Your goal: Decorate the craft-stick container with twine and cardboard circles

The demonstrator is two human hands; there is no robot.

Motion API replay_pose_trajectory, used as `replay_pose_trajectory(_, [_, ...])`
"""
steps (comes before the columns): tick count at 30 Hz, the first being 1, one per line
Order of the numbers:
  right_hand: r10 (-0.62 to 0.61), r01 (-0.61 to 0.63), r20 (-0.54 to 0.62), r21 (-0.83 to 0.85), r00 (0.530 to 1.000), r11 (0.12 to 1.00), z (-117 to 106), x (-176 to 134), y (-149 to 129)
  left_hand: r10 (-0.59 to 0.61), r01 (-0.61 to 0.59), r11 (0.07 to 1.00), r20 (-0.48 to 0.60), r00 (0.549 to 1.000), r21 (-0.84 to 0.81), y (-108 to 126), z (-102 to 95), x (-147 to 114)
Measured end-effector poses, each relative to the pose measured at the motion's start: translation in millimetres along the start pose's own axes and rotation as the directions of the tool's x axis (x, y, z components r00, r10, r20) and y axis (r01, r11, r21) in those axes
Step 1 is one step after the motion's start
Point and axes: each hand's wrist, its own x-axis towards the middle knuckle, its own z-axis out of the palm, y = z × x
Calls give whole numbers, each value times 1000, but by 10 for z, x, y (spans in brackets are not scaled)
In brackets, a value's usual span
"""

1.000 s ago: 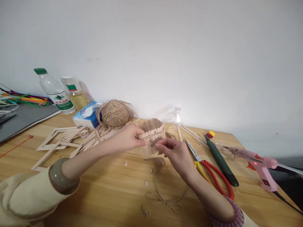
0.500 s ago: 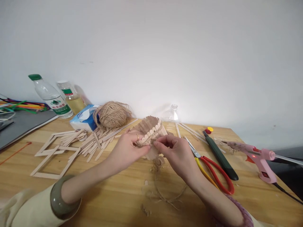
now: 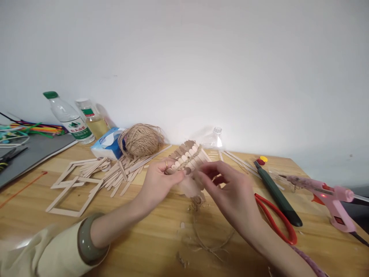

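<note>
A small round craft-stick basket (image 3: 193, 158), with rounded stick ends along its rim and a band of twine (image 3: 188, 158) around it, is held tilted above the table. My left hand (image 3: 161, 181) grips its left side between thumb and fingers. Beside the basket's right side is my right hand (image 3: 227, 182), thumb and forefinger drawn close together. Whatever those fingertips hold, if anything, I cannot make out. Below the basket, a thin loop of twine (image 3: 198, 238) and small scraps lie on the wooden table (image 3: 138, 246).
On the left are loose craft sticks (image 3: 121, 175), stick frames (image 3: 65, 211), a twine ball (image 3: 142, 139), a tissue pack (image 3: 106, 144) and bottles (image 3: 73, 123). To the right lie red-handled scissors (image 3: 284, 227), a green-handled cutter (image 3: 278, 194) and a pink glue gun (image 3: 331, 196), its light lit.
My right hand has drawn back slightly to the right from the basket's twine band, uncovering more of it. My left hand keeps its grip. The whole view has shifted a little.
</note>
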Motion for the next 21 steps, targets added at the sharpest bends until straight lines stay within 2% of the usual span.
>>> replay_pose_trajectory(4, [-157,157,-52,-2,986,988,-41,8,29,-58,60,990,24,998,-128,28,-10,2])
replay_pose_trajectory(9, [-285,282,-56,-55,957,958,-7,12,10,-56,61,984,31,998,-167,30,-9,-6])
replay_pose_trajectory(15, [-303,299,-37,-88,952,950,32,20,10,-29,34,994,56,998,-103,38,-23,-11])
replay_pose_trajectory(21, [-279,276,-26,-70,960,959,41,20,13,75,-73,996,-33,997,52,50,-19,-19])
